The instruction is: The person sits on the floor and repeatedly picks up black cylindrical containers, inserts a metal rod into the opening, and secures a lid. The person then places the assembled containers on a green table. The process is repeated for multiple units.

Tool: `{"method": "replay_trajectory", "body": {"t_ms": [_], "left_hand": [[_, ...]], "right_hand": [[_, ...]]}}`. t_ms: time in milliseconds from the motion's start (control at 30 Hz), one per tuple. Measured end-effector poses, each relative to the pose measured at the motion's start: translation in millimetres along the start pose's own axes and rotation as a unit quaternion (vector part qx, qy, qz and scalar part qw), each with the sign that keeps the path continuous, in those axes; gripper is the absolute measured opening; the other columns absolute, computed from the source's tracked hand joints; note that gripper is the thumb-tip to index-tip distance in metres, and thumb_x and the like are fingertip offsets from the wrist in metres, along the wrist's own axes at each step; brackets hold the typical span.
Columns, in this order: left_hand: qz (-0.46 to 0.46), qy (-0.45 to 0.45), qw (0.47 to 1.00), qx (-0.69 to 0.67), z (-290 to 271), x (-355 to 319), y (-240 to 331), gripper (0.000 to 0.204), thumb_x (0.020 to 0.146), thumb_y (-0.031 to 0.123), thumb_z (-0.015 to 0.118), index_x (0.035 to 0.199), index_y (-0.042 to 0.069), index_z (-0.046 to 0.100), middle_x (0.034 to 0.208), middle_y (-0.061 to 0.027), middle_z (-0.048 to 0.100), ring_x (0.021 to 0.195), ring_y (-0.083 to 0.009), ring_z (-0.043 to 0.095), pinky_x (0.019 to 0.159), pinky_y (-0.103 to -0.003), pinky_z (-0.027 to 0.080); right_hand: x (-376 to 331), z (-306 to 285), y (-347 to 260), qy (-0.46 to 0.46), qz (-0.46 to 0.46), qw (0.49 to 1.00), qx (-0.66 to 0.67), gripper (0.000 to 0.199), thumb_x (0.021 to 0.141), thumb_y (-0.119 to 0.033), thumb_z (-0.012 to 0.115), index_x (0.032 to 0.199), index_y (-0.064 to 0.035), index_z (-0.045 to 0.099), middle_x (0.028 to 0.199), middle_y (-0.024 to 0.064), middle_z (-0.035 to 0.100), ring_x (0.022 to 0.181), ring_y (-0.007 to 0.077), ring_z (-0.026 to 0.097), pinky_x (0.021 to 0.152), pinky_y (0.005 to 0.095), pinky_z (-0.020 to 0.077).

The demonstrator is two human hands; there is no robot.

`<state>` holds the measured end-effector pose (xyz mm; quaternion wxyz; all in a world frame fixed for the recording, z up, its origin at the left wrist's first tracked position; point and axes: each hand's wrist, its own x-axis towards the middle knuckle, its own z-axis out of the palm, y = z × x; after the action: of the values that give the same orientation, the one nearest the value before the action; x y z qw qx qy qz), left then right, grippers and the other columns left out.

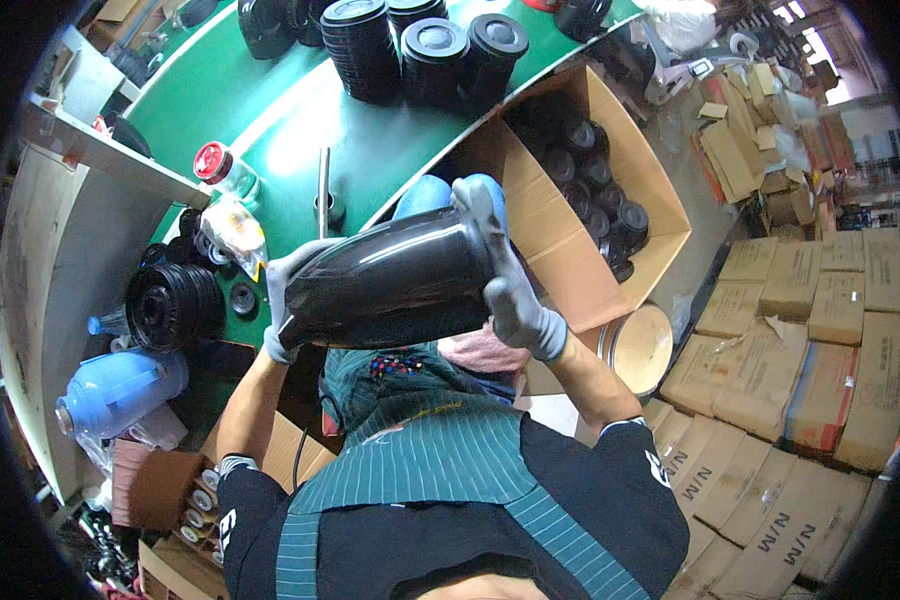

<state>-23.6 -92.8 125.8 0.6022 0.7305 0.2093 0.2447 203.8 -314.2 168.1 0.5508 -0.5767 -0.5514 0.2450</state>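
Vessel, black, glossy, tapered [390, 280]: lay sideways in the air above the green table [370, 150], clasped at its narrow end by the gloved left hand [288, 300] and at its wide end by the gloved right hand [510, 280]. Cardboard box [580, 190] of black parts stood near.

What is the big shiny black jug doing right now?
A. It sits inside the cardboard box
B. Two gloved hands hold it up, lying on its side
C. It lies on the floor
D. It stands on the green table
B: the black jug lies sideways in the air, with the left hand at one end and the right hand at the other.
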Motion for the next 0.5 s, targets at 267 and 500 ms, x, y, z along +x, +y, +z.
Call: {"method": "replay_trajectory", "body": {"t_ms": [267,500], "left_hand": [[0.142,0.001,0.976,0.167,-6,4,45,0.045,0.087,0.019,0.078,0.125,-0.005,0.076,0.113,-0.0190,0.080,0.104,-0.0293,0.079,0.096,-0.038,0.060],[0.184,0.001,0.955,0.234,-6,19,60,0.039,0.087,0.016,0.075,0.122,-0.002,0.078,0.112,-0.0201,0.080,0.103,-0.0328,0.080,0.093,-0.040,0.061]], "right_hand": [[5,12,-12,0.077,0.081,0.968,0.227,0.080,0.117,-0.055,0.032,0.174,-0.0019,0.015,0.179,0.0211,0.024,0.166,0.0303,0.024,0.135,0.0421,0.0134],[8,11,3,0.102,0.071,0.949,0.291,0.076,0.117,-0.055,0.031,0.173,-0.0038,0.022,0.175,0.0173,0.035,0.162,0.0274,0.033,0.135,0.0410,0.0192]]}}
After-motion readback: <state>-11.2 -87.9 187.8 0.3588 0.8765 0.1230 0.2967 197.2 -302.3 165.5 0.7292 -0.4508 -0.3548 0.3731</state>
